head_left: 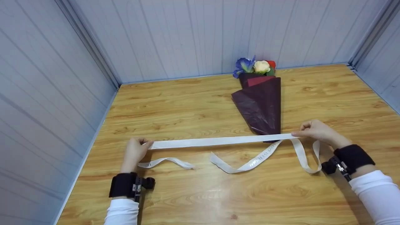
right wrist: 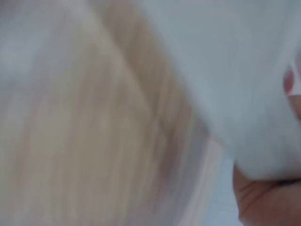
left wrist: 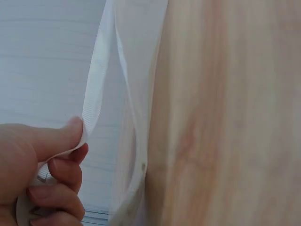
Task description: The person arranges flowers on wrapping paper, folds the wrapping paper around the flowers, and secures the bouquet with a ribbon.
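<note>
A white ribbon [head_left: 206, 142] is stretched in a nearly straight band between both hands. At its left end the left hand [head_left: 135, 153] pinches it between thumb and fingers; the left wrist view shows the ribbon [left wrist: 96, 89] running up from that pinch. The right hand [head_left: 318, 132] pinches the other end, and a loose length loops down below it. Printed letters show on a slack tail lying on the table. In the right wrist view the ribbon [right wrist: 230, 80] is blurred and covers part of the fingers.
Behind the ribbon lies a bouquet in dark purple wrapping paper [head_left: 262, 103], its narrow end by the ribbon. Its blue flower [head_left: 244, 66], cream flower [head_left: 262, 67] and red flower [head_left: 271, 64] point toward the back wall [head_left: 175, 37]. Panelled walls border the wooden table [head_left: 175, 109].
</note>
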A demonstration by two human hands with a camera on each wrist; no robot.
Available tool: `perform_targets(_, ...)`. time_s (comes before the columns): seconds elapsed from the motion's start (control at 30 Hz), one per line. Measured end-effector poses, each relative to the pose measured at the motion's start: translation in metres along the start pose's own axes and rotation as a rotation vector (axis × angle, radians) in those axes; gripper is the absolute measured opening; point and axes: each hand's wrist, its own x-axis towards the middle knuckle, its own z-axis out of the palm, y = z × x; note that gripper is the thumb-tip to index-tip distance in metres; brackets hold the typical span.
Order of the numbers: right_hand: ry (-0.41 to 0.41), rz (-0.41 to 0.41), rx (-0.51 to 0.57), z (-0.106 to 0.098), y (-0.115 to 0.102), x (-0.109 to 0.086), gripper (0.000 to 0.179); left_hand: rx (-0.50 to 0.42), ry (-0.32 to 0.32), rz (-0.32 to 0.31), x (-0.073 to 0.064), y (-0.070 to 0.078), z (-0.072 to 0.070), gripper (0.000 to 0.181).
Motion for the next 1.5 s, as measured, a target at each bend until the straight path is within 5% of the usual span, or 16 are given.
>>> perform_targets(0.37,0.066,0.024,-0.190,-0.007,0.009,0.003,0.031,0.057,-0.012,-0.028,-0.002,-0.003,-0.002,0.035)
perform_targets(0.83,0.052,0.003,-0.130,-0.004,0.016,0.003,0.024,0.080,-0.178,-0.073,-0.001,-0.003,0.003,0.031)
perform_targets(1.33,0.000,0.053,-0.198,-0.005,0.013,0.004,0.027,0.274,-0.156,-0.020,0.000,0.008,0.008,0.028)
perform_targets(1.5,0.034,0.083,-0.193,-0.002,0.005,0.002,0.031,0.361,-0.096,0.010,0.000,0.019,0.008,0.031)
